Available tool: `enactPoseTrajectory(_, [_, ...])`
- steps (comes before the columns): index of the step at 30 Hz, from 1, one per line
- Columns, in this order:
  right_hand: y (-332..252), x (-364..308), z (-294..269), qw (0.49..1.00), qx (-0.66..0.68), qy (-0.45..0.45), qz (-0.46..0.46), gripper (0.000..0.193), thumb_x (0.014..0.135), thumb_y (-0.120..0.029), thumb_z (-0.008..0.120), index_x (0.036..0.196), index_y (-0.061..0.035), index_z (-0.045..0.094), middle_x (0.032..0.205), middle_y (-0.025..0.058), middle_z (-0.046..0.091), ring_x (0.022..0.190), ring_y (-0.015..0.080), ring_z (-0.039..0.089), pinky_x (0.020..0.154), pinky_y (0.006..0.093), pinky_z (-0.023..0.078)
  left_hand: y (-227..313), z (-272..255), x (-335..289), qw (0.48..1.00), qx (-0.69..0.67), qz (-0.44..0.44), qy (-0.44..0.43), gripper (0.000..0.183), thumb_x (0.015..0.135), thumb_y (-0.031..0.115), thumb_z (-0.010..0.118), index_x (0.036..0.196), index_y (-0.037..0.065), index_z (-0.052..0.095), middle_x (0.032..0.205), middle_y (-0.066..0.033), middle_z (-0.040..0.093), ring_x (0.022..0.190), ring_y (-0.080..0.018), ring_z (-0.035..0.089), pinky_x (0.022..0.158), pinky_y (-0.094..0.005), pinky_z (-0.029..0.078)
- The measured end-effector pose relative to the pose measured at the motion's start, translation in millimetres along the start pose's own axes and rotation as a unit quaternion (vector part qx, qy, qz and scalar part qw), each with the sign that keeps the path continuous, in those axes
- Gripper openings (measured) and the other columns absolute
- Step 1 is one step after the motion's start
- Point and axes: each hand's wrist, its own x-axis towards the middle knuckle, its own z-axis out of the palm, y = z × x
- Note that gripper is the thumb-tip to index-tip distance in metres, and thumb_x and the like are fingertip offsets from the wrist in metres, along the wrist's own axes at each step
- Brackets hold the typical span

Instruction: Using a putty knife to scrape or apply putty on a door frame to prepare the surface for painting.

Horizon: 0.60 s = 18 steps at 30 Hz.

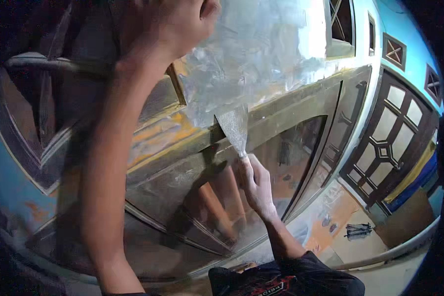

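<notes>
My right hand (259,190) is closed around the handle of a putty knife (234,129). Its wide metal blade points up and lies at the lower edge of a grey, smeared wall patch (251,54), just above a dark wooden frame (281,111). Whether the blade touches the surface, I cannot tell. My left arm reaches far up across the view. At the top edge my left hand (175,27) is raised in front of the wall, its visible fingers curled; the picture's edge cuts the hand off, so anything in it is hidden.
Below the wall patch is a glass pane (276,167) with reflections. A dark door with pale panels (387,143) stands at the right, near yellow and blue cloth (414,177). On the floor at lower right lies a small dark object (358,231). Orange and yellow streaks (163,133) mark the wall.
</notes>
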Motion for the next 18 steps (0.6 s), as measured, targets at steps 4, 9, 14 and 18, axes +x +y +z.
enactPoseTrajectory(4, [13.0,-0.9,-1.6,1.000,-0.011,0.010,-0.009,0.026,0.101,-0.022,0.044,0.103,0.0019,0.054,0.072,0.0165,0.041,0.066,0.0176,0.037,0.064,0.0318,0.041,6.3,-2.1,0.5,1.000,-0.029,-0.008,0.006,0.043,0.083,0.024,0.052,0.122,0.006,0.058,0.141,-0.0187,0.044,0.138,-0.0315,0.032,0.118,-0.0519,0.009])
enactPoseTrajectory(9, [18.6,-3.6,2.9,1.000,-0.016,0.002,-0.002,0.025,0.101,-0.022,0.045,0.103,0.0015,0.054,0.073,0.0197,0.044,0.064,0.0208,0.035,0.062,0.0322,0.041,6.6,-7.8,3.0,0.999,-0.019,-0.025,-0.033,0.044,0.085,0.024,0.052,0.125,0.007,0.057,0.145,-0.0179,0.039,0.140,-0.0321,0.028,0.118,-0.0535,0.007])
enactPoseTrajectory(14, [-3.8,13.0,0.1,0.999,-0.015,0.017,-0.049,0.023,0.101,-0.021,0.045,0.102,0.0000,0.055,0.073,0.0200,0.048,0.063,0.0210,0.042,0.063,0.0334,0.043,6.0,-2.3,5.2,0.999,0.008,-0.020,-0.047,0.045,0.086,0.024,0.051,0.127,0.007,0.055,0.145,-0.0186,0.039,0.140,-0.0316,0.028,0.118,-0.0523,0.007])
enactPoseTrajectory(18, [10.2,6.2,4.9,0.999,-0.011,-0.014,-0.026,0.023,0.101,-0.020,0.045,0.102,0.0009,0.053,0.072,0.0176,0.046,0.065,0.0197,0.045,0.064,0.0337,0.043,4.4,-5.2,3.5,0.997,0.019,-0.026,-0.072,0.047,0.086,0.026,0.052,0.129,0.007,0.054,0.145,-0.0183,0.040,0.140,-0.0304,0.028,0.118,-0.0516,0.007])
